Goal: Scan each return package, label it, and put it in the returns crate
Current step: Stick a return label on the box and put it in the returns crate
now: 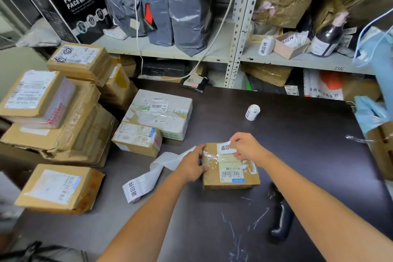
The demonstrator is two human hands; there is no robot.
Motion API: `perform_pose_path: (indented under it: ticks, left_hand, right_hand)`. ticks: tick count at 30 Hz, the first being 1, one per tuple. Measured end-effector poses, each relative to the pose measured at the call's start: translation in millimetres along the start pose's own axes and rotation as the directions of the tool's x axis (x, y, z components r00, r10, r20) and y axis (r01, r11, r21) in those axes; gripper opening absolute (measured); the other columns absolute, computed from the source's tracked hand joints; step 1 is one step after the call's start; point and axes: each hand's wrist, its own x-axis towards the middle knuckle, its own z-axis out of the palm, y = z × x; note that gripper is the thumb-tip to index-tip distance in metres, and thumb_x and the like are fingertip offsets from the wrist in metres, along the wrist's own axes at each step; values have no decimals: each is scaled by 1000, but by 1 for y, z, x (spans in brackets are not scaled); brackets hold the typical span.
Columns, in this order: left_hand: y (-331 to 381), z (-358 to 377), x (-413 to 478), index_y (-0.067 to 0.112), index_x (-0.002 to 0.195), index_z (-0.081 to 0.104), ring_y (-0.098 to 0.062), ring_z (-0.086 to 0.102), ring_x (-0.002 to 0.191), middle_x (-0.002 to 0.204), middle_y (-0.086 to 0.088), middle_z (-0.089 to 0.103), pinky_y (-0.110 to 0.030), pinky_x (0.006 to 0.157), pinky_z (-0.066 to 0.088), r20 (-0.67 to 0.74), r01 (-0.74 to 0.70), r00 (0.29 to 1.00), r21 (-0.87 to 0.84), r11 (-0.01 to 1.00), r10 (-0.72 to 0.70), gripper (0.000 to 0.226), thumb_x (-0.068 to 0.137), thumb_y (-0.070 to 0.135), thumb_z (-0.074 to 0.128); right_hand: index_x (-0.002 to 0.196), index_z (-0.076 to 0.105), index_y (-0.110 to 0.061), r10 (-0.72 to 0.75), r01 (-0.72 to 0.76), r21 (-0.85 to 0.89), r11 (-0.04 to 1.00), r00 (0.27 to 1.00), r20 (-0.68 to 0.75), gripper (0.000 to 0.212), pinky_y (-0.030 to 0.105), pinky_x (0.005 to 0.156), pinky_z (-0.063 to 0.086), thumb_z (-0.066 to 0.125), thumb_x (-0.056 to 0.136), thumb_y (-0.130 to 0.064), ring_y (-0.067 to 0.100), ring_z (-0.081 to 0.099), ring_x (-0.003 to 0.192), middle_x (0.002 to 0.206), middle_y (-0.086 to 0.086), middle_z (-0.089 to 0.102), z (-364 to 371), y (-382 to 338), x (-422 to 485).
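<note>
Two bare hands meet over a small box [230, 168] at the centre of the frame, on a dark table [297, 134]. The right hand [247, 147] pinches a white sticker [225, 147] printed with black characters, holding it at the box's far top edge, above a barcode label [231, 173]. The left hand [191, 166] grips the box's left side, fingers curled around the edge, with a backing strip [153, 173] trailing from it toward the lower left. A label roll [252, 112] lies on its side upper right of the box, well apart. A black scanner [280, 217] lies on the table at lower right, near the right forearm. More boxes [63, 113] are stacked along the left of the frame. Shelves [212, 53] across the top hold grey bags [187, 17].
</note>
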Motion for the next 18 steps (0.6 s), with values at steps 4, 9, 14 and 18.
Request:
perform_pose_path:
  ticks: [4, 9, 14, 18]
  left_hand:
    - [1, -1, 3, 25, 153, 25, -12, 54, 104, 127, -4, 55, -23, 84, 48, 35, 8, 999, -20, 1000, -8, 78, 89, 2, 64]
    - [-4, 0, 6, 28, 153, 22, -12, 56, 107, 130, -3, 55, -21, 81, 52, 56, 34, 998, -67, 997, -30, 80, 90, 0, 63]
    - [-2, 0, 4, 25, 153, 22, -12, 53, 102, 119, 0, 49, -10, 70, 51, 63, 28, 998, -62, 998, -24, 78, 91, -1, 61]
    - [-1, 1, 4, 24, 154, 21, -12, 52, 99, 115, 1, 47, -7, 65, 50, 73, 35, 997, -71, 997, -29, 78, 91, -4, 59]
  right_hand:
    - [89, 62, -13, -3, 4, -80, 997, 1000, 15, 2, 26, 48, 42, 60, 91, -12, 19, 51, 57, 75, 5, 54, 3, 7, 8]
    - [77, 61, -21, -60, 38, -316, 948, 997, -57, 14, 35, 70, 53, 69, 87, -25, 21, 59, 73, 79, -3, 60, 8, 11, 16]
    - [83, 61, -26, -90, 45, -429, 902, 992, -87, 20, 40, 81, 55, 76, 80, -39, 22, 63, 88, 93, -1, 66, 11, 14, 17]
    - [98, 54, -23, -121, 28, -599, 800, 986, -116, 37, 36, 68, 51, 71, 82, -51, 22, 61, 89, 96, 0, 64, 12, 12, 9]
